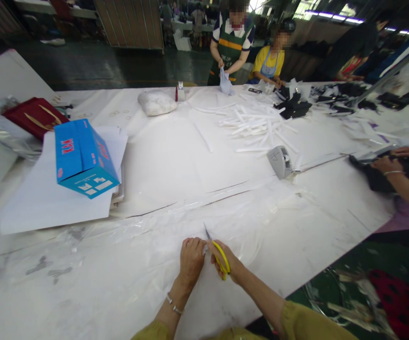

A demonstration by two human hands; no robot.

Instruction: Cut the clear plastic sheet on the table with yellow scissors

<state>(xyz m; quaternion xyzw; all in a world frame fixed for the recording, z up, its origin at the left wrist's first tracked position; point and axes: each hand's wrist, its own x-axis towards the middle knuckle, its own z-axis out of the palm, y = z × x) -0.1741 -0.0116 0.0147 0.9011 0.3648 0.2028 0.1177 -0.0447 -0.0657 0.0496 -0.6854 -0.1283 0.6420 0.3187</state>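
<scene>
Head view, from my remote seat. Lower centre: both hands close together over the white table (165,165). Right hand (227,264) curled round yellow-handled scissors (222,256), thumb side toward the left hand; the narrow blades point up and slightly left. Blades look close together, though I can't be sure how far apart they stand. Left hand (192,259) has its fingers bent inward, only slightly parted from the palm as far as I can see; a small pale bit shows by its fingertips, but I can't tell whether it is gripped. Clear plastic film (154,217) lies across the lower middle of the frame, wrinkled, reaching around the hands.

Risks, in my judgement. Left fingertips sit just beside the base of the blades; a slip of either hand could nick them. The film is thin and see-through against white, so its edge is easy to lose, and a cut could stray. Loose wrinkles could fold between the blades and jam or tear. Further off, the blue box (84,156), left of frame, overhangs its paper stack (41,203) at one corner; a tug there could unsettle it.
</scene>
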